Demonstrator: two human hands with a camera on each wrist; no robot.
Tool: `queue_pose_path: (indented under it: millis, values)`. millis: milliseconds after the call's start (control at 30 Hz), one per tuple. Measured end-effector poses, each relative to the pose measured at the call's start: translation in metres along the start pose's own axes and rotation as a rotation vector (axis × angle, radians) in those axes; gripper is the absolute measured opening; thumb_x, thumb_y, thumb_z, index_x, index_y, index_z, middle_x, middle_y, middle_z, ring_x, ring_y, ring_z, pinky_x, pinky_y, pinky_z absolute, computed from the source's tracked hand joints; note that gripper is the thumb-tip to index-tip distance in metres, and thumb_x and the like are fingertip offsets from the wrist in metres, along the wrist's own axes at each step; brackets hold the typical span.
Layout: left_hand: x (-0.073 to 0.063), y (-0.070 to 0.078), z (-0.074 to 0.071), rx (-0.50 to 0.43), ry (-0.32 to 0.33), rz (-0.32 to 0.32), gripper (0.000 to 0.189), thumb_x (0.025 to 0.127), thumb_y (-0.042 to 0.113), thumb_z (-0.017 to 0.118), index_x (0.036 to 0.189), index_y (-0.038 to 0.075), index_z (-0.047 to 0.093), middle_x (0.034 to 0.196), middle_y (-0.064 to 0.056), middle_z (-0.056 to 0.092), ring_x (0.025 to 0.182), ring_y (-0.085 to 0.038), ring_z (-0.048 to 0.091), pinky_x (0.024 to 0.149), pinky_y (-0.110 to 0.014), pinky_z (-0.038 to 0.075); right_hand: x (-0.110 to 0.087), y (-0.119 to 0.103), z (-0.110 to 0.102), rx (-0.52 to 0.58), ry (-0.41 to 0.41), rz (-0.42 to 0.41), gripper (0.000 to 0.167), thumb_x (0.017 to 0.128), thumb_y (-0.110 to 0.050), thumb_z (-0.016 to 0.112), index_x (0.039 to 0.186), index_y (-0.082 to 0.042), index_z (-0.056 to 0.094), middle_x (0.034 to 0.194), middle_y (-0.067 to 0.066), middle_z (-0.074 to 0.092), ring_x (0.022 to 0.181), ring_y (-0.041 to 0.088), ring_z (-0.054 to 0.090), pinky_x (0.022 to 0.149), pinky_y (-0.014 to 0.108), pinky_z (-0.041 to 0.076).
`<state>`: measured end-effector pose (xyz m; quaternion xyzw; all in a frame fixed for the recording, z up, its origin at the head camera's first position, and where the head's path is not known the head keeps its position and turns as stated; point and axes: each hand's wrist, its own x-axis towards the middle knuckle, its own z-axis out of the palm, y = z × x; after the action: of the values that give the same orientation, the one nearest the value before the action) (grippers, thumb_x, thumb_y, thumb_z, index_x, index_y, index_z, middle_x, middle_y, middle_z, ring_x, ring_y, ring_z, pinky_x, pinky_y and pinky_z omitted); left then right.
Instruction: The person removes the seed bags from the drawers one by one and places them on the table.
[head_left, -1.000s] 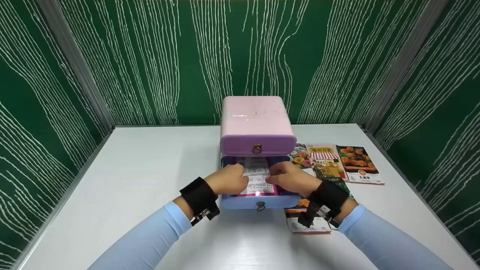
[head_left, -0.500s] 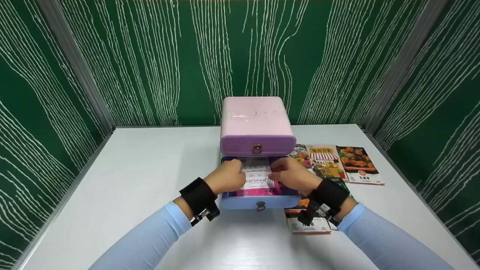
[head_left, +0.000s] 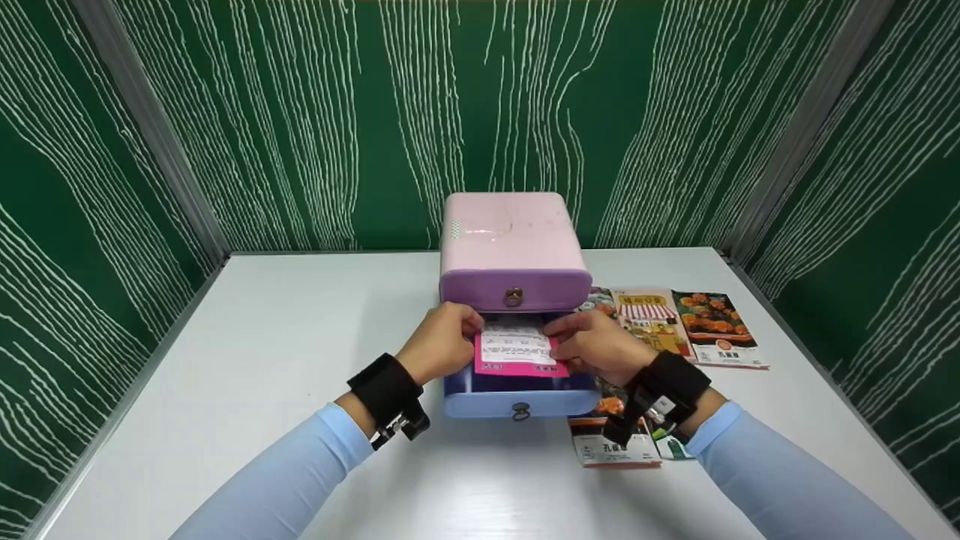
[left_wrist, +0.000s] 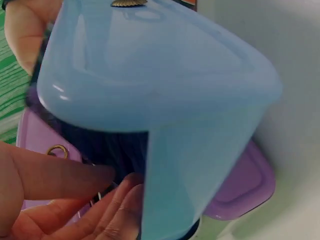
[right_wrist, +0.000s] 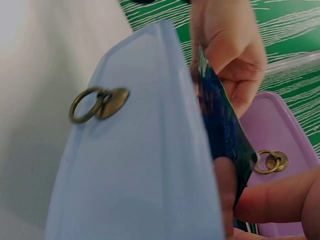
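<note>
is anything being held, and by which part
A flat pink-and-white printed packet, held by its side edges: the left hand pinches one, the right hand the other.

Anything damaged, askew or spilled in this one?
The mostly plain pink box top has an irregular, shiny mark left of centre, perhaps a scuff or tape. Nothing looks spilled; the blue drawer and pink-edged packet show no visible damage.

white table (head_left: pixel 300 330), white-streaked green walls (head_left: pixel 375 112), grey corner posts (head_left: pixel 150 124), probably metal
</note>
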<state>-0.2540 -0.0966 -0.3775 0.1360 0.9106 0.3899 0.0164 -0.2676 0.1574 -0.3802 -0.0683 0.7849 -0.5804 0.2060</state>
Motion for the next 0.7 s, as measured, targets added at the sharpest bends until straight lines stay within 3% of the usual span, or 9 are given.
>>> queue_pose_path:
  millis: [100, 233, 367, 533, 700]
  values:
    - [0.000, -0.002, 0.001, 0.005, 0.016, 0.052, 0.038, 0.082, -0.016, 0.061, 0.116, -0.007, 0.075, 0.111, -0.019, 0.078, 0.104, -0.029, 0.072, 0.099, -0.045, 0.061, -0.003, -0.001, -0.006, 0.074, -0.043, 0.005, 0.054, 0.097, 0.010, 0.060, 0.150, 0.018, 0.049, 0.098, 0.006, 0.065, 0.074, 0.008, 0.060, 0.064, 0.019, 0.053]
    - [-0.001, -0.002, 0.003, 0.034, 0.038, 0.088, 0.030, 0.087, -0.007, 0.075, 0.117, -0.005, 0.075, 0.114, -0.019, 0.078, 0.107, -0.032, 0.071, 0.101, -0.048, 0.060, -0.007, -0.001, -0.015, 0.137, -0.099, -0.001, 0.055, 0.100, 0.009, 0.056, 0.153, 0.018, 0.045, 0.106, 0.009, 0.070, 0.082, 0.009, 0.065, 0.069, 0.019, 0.057]
    - [-0.004, 0.001, 0.005, 0.096, 0.100, 0.139, 0.026, 0.092, 0.007, 0.081, 0.116, -0.003, 0.075, 0.114, -0.017, 0.078, 0.106, -0.032, 0.071, 0.102, -0.050, 0.059, -0.010, 0.000, -0.022, 0.191, -0.156, 0.000, 0.058, 0.100, 0.010, 0.054, 0.155, 0.020, 0.040, 0.117, 0.012, 0.072, 0.094, 0.012, 0.071, 0.078, 0.021, 0.062]
    - [-0.008, 0.003, 0.008, 0.201, 0.155, 0.305, 0.025, 0.094, 0.007, 0.080, 0.118, 0.000, 0.076, 0.114, -0.015, 0.073, 0.108, -0.030, 0.067, 0.103, -0.047, 0.059, -0.015, 0.002, -0.027, 0.197, -0.194, 0.007, 0.059, 0.100, 0.010, 0.053, 0.155, 0.021, 0.037, 0.115, 0.011, 0.072, 0.093, 0.011, 0.072, 0.075, 0.020, 0.060]
    - [-0.009, 0.003, 0.009, 0.248, 0.131, 0.491, 0.028, 0.096, -0.001, 0.075, 0.124, 0.005, 0.079, 0.124, -0.013, 0.074, 0.121, -0.031, 0.067, 0.111, -0.046, 0.057, -0.020, 0.001, -0.030, 0.201, -0.244, 0.012, 0.056, 0.103, 0.006, 0.051, 0.155, 0.020, 0.037, 0.121, 0.011, 0.071, 0.097, 0.012, 0.072, 0.081, 0.021, 0.062]
